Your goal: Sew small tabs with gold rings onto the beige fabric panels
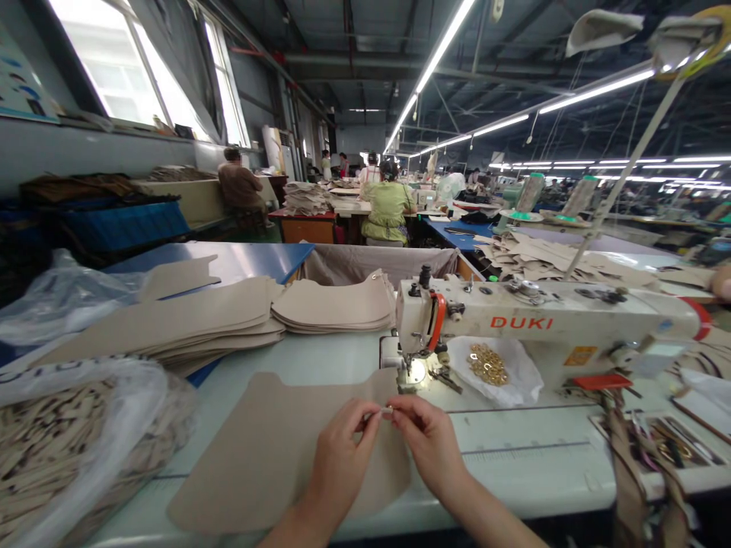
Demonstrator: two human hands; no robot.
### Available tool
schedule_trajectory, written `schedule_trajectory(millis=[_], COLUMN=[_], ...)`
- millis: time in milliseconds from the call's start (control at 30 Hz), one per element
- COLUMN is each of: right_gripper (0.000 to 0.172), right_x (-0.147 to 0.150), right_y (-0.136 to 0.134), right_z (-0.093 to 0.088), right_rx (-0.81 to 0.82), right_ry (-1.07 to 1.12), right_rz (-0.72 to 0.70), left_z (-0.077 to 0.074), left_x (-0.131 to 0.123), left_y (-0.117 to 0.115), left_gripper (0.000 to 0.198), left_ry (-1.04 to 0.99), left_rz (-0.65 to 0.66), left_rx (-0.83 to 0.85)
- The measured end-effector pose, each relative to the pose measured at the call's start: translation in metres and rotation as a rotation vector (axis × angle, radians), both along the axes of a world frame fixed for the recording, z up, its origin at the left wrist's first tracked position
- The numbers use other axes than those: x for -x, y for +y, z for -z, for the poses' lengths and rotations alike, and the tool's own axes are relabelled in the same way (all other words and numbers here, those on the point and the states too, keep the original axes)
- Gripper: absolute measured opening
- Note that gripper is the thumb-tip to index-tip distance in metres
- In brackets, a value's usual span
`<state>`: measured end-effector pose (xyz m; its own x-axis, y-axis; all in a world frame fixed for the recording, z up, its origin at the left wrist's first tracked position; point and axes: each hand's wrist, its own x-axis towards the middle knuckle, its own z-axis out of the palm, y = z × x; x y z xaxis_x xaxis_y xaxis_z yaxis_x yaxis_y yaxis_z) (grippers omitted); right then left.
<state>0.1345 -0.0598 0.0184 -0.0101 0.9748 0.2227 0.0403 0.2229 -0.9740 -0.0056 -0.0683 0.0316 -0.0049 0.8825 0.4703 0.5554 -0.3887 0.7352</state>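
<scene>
Left hand, right hand both pinched small tab above beige panel. I judged positioning step; next called for careful alignment toward sewing machine.

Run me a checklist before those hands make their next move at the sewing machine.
1. Grip: the small pale piece is pinched between the fingers of the left hand and the right hand: ok.
2. Beige panel lies flat on the table under the hands, its top corner beside the needle area: ok.
3. Both hands are in front of the needle area, not touching it: ok.
4. Work light at the needle is lit: ok.
5. Brass rings sit heaped on a white cloth just right of the needle: ok.
6. Needle threaded: cannot tell, too small to see.
</scene>
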Motion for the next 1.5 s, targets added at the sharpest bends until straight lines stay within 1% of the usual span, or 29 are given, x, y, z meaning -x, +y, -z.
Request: schedule_trajectory(millis=[133, 200, 300, 367, 467, 533, 633, 700, 800, 867, 967, 1033, 1100, 1233, 1333, 1500], right_gripper=[0.013, 0.012, 0.012, 0.014, 0.020, 0.022, 0.013, 0.010, 0.019, 0.024, 0.028, 0.029, 0.029, 0.029, 0.029, 0.025], right_x=[0.002, 0.003, 0.005, 0.005, 0.002, -0.001, -0.007, -0.010, -0.013, -0.014, -0.014, -0.013, -0.011, -0.010, -0.009, -0.007], right_y=[0.002, 0.004, 0.005, 0.004, 0.001, 0.001, 0.006, 0.010, 0.014, 0.014, 0.011, 0.010, 0.009, 0.007, 0.005, 0.003], right_z=[0.004, 0.006, 0.009, 0.008, 0.005, 0.003, 0.003, 0.004, 0.001, -0.003, -0.008, -0.009, -0.008, -0.005, -0.006, -0.011], right_rx=[0.046, 0.051, 0.009, -0.026, -0.074, -0.075, 0.018, 0.099, 0.189, 0.237, 0.286, 0.298, 0.296, 0.295, 0.308, 0.288], right_ry=[0.077, 0.084, 0.006, -0.064, -0.111, -0.076, 0.019, 0.072, 0.136, 0.176, 0.230, 0.256, 0.271, 0.280, 0.286, 0.269], right_rz=[0.001, 0.026, 0.080, 0.090, 0.036, -0.016, -0.060, -0.092, -0.172, -0.206, -0.204, -0.191, -0.181, -0.179, -0.200, -0.215], left_z=[0.001, 0.002, 0.004, 0.006, 0.007, 0.006, 0.004, 0.003, -0.001, -0.003, -0.006, -0.007, -0.009, -0.013, -0.015, -0.018], left_x=[-0.006, -0.010, -0.016, -0.017, -0.014, -0.010, -0.005, -0.003, 0.001, 0.005, 0.008, 0.007, 0.004, 0.001, 0.002, 0.004], left_y=[-0.003, -0.005, -0.006, -0.005, 0.000, 0.005, 0.010, 0.013, 0.014, 0.015, 0.015, 0.015, 0.014, 0.014, 0.016, 0.017], left_gripper=[0.014, 0.013, 0.013, 0.013, 0.012, 0.012, 0.015, 0.018, 0.024, 0.030, 0.037, 0.037, 0.034, 0.025, 0.023, 0.022], left_ry=[-0.025, -0.043, -0.086, -0.107, -0.146, -0.229, -0.412, -0.497, -0.549, -0.584, -0.699, -0.747, -0.741, -0.691, -0.664, -0.706], left_rz=[-0.059, -0.065, -0.028, -0.012, -0.023, 0.015, 0.125, 0.172, 0.226, 0.258, 0.267, 0.285, 0.316, 0.369, 0.411, 0.453], left_rx=[0.073, 0.119, 0.162, 0.182, 0.246, 0.336, 0.458, 0.486, 0.532, 0.600, 0.712, 0.782, 0.816, 0.819, 0.841, 0.871])
